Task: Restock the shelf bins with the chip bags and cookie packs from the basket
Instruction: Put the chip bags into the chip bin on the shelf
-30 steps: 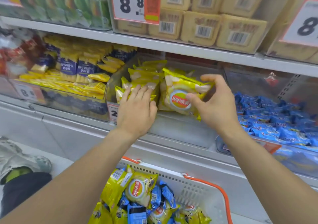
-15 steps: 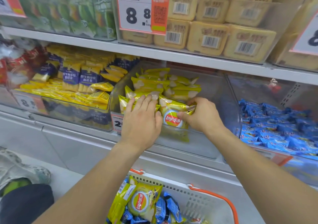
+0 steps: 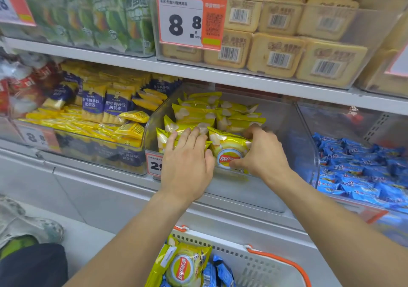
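Right hand (image 3: 260,154) grips a yellow chip bag (image 3: 228,152) by its side, standing at the clear bin's (image 3: 293,154) front; left hand (image 3: 187,156) rests flat on neighbouring bags (image 3: 192,119). Likely light, puffy, crushable, slippery: hold edges gently

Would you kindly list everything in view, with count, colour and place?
Chip bags: several, yellow, middle clear bin.
Held chip bag: one, yellow, bin front.
Cookie packs: many, blue, right bin.
Wafer packs: many, yellow and purple, left bin.
Boxes: many, tan, upper shelf.
Price tag: one, white and orange, upper bin.
Basket: one, white, orange handle, below, holding chips and cookies.
Left hand: flat on bags.
Right hand: grips held chip bag.
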